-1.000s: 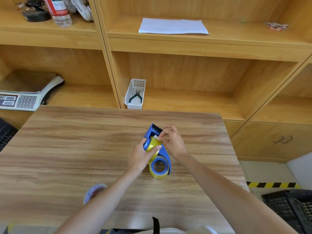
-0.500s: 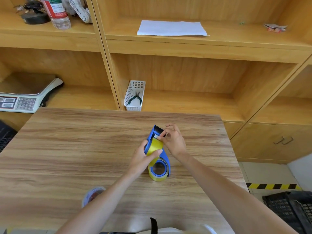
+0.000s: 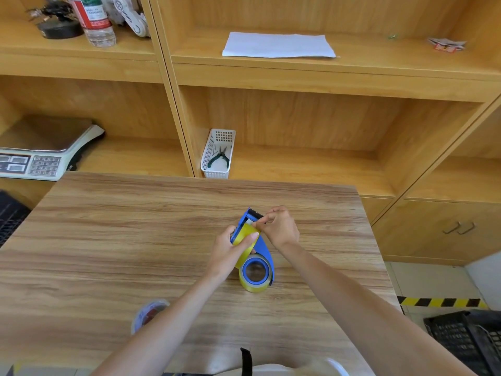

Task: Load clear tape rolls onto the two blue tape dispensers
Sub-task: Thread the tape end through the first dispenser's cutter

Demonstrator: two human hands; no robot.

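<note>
Both hands [image 3: 230, 251] grip the blue dispenser [image 3: 264, 248] (tape-loaded); left forearm hides another roll [image 3: 147, 313].

A white sheet of paper [image 3: 279, 46] lies flat on the top wooden shelf [image 3: 379, 66]. To its left, past the wooden divider, stands a clear plastic bottle with a red and green label [image 3: 95, 20]. Lower down, a small white plastic basket [image 3: 218, 153] holds green-handled pliers [image 3: 220, 158]. A grey weighing scale with buttons [image 3: 40, 153] sits on the left shelf. A black plastic crate [image 3: 469, 340] is on the floor by the yellow and black striped tape [image 3: 439, 302].
</note>
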